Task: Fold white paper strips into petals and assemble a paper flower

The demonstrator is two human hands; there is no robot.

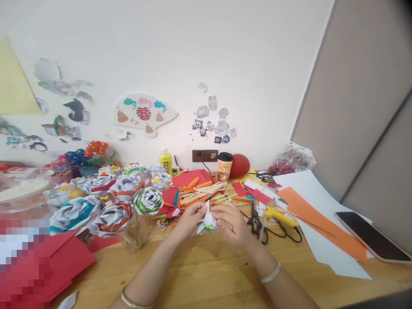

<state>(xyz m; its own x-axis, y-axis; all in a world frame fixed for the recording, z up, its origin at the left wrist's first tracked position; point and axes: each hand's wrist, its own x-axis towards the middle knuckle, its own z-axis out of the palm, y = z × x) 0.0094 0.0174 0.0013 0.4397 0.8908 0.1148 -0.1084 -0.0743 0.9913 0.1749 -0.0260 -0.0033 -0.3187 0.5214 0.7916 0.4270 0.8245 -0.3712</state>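
Observation:
Between my two hands, above the wooden table (206,270), is a small folded paper flower (209,222), white with a bit of green low down. My left hand (192,218) pinches it from the left side. The fingers of my right hand (232,219) close on it from the right, bent against the paper. Some of the flower is hidden behind the fingers. Just beyond the hands lies a bundle of thin wooden sticks (201,193) on red paper (189,177). Black scissors (255,223) rest right of my right hand.
Several finished paper flowers (111,216) crowd the left, near a clear cup (135,231). Red sheets (67,262) lie front left. A yellow glue gun (280,216), orange paper (322,225), white sheets (334,257) and a phone (373,236) are right. A lidded paper cup (224,167) stands at the back.

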